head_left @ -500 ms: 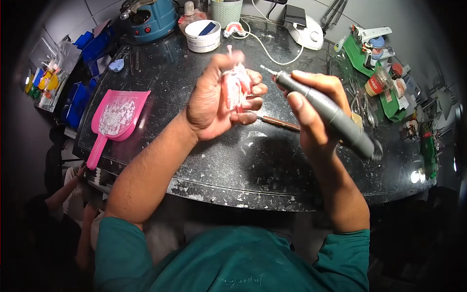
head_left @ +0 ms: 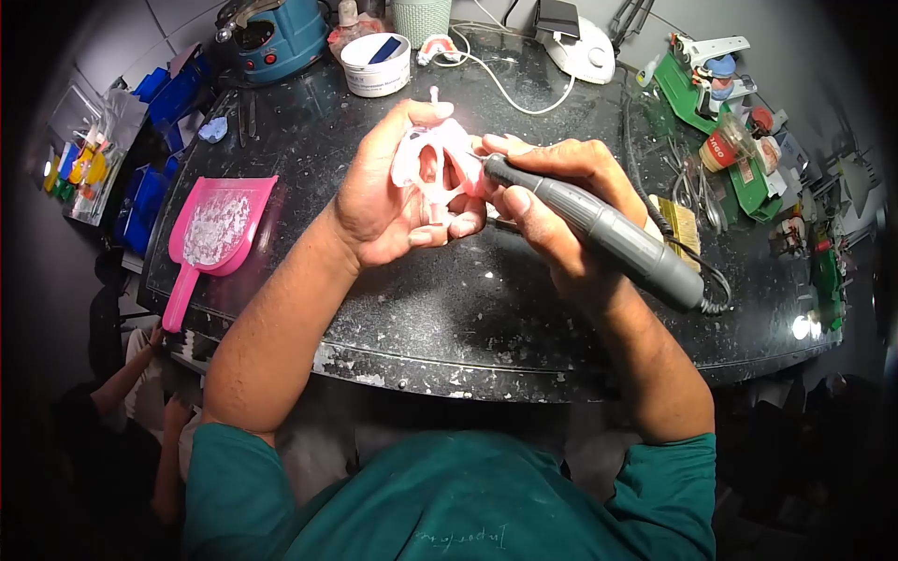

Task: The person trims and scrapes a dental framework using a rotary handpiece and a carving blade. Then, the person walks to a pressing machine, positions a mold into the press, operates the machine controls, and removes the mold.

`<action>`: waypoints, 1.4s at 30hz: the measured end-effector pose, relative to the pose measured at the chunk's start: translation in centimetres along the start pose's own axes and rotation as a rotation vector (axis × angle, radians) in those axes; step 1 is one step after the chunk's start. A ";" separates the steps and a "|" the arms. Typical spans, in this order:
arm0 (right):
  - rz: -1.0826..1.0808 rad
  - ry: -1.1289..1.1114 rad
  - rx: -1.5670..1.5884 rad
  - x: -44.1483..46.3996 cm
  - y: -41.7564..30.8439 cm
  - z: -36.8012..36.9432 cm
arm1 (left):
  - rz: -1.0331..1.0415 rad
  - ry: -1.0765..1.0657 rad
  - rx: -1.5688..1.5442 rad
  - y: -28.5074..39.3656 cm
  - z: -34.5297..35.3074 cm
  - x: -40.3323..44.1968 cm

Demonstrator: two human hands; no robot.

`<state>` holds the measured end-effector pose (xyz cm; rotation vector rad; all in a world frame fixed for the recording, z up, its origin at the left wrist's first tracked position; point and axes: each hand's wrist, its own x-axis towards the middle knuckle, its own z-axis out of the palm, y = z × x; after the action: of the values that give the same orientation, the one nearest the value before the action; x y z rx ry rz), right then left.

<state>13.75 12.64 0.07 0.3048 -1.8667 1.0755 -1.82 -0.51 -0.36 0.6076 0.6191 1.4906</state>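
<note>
Grip of R hand (head_left: 575,262) closed round grey handpiece (head_left: 613,234), bit (head_left: 475,156) at right side of pink pc (head_left: 456,150), held in L hand (head_left: 374,206) above bench (head_left: 421,323); best w/ light pressure, L hand steady.

A pink dustpan (head_left: 182,292) holding white shavings (head_left: 215,227) lies on the left side of a black worktop (head_left: 449,309) flecked with white, its handle pointing toward the near edge. Beyond it sits 1 pale blue lump (head_left: 213,129). At the back stand a blue machine (head_left: 274,42) with 2 red buttons, a white tub (head_left: 377,80) holding a dark blue strip (head_left: 384,50), and a pale green textured container (head_left: 421,23). At right, a yellow-bristled brush (head_left: 686,226) lies near green-framed items (head_left: 683,92), possibly dental articulators.
</note>
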 end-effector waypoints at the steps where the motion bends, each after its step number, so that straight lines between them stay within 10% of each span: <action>1: 0.017 0.014 0.014 -0.1 -0.1 0.1 | -0.019 0.010 0.027 0.2 0.5 -0.2; 42: 0.028 0.099 -0.142 -0.1 0.7 0.2 | 0.292 0.513 0.223 -1.7 2.5 0.7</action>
<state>13.23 12.90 -0.45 0.1410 -1.8523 0.9533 1.12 0.19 0.23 0.4981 1.1417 1.8865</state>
